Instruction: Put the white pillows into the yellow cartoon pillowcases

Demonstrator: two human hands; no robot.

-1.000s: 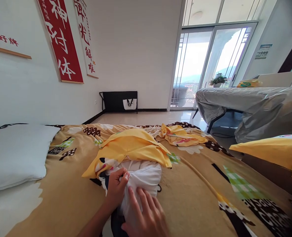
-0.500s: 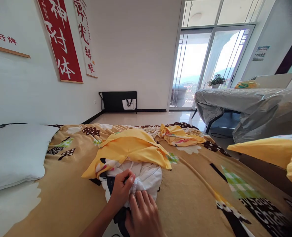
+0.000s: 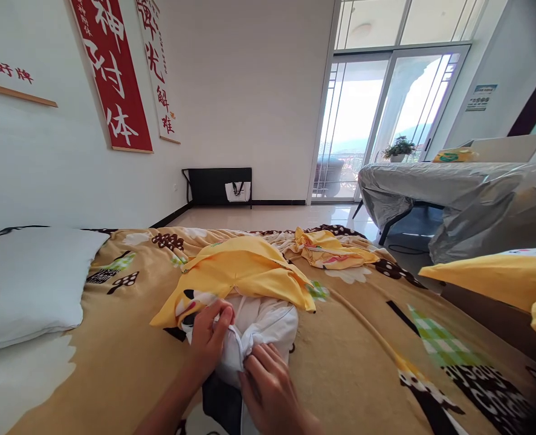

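Observation:
A white pillow [image 3: 274, 323] lies on the bed in front of me, its far part inside a yellow pillowcase [image 3: 245, 263] with a cartoon print. At the pillow's near end, my left hand [image 3: 209, 338] is closed in a pinch on the white fabric. My right hand [image 3: 271, 376], fingers curled, grips the same fabric a little to the right. Between the two hands the cloth is bunched into a raised fold. What lies under the fingertips is hidden.
Another white pillow [image 3: 32, 284] rests at the left on the patterned brown bedspread [image 3: 349, 374]. A crumpled yellow cloth [image 3: 333, 251] lies toward the bed's far edge. More yellow fabric [image 3: 489, 275] is at the right. Beyond stands a plastic-covered table [image 3: 453, 181].
My left hand has moved left and slightly up, drawing the white fabric with it. My right hand has shifted slightly right. The gathered cloth between them is now spread wider.

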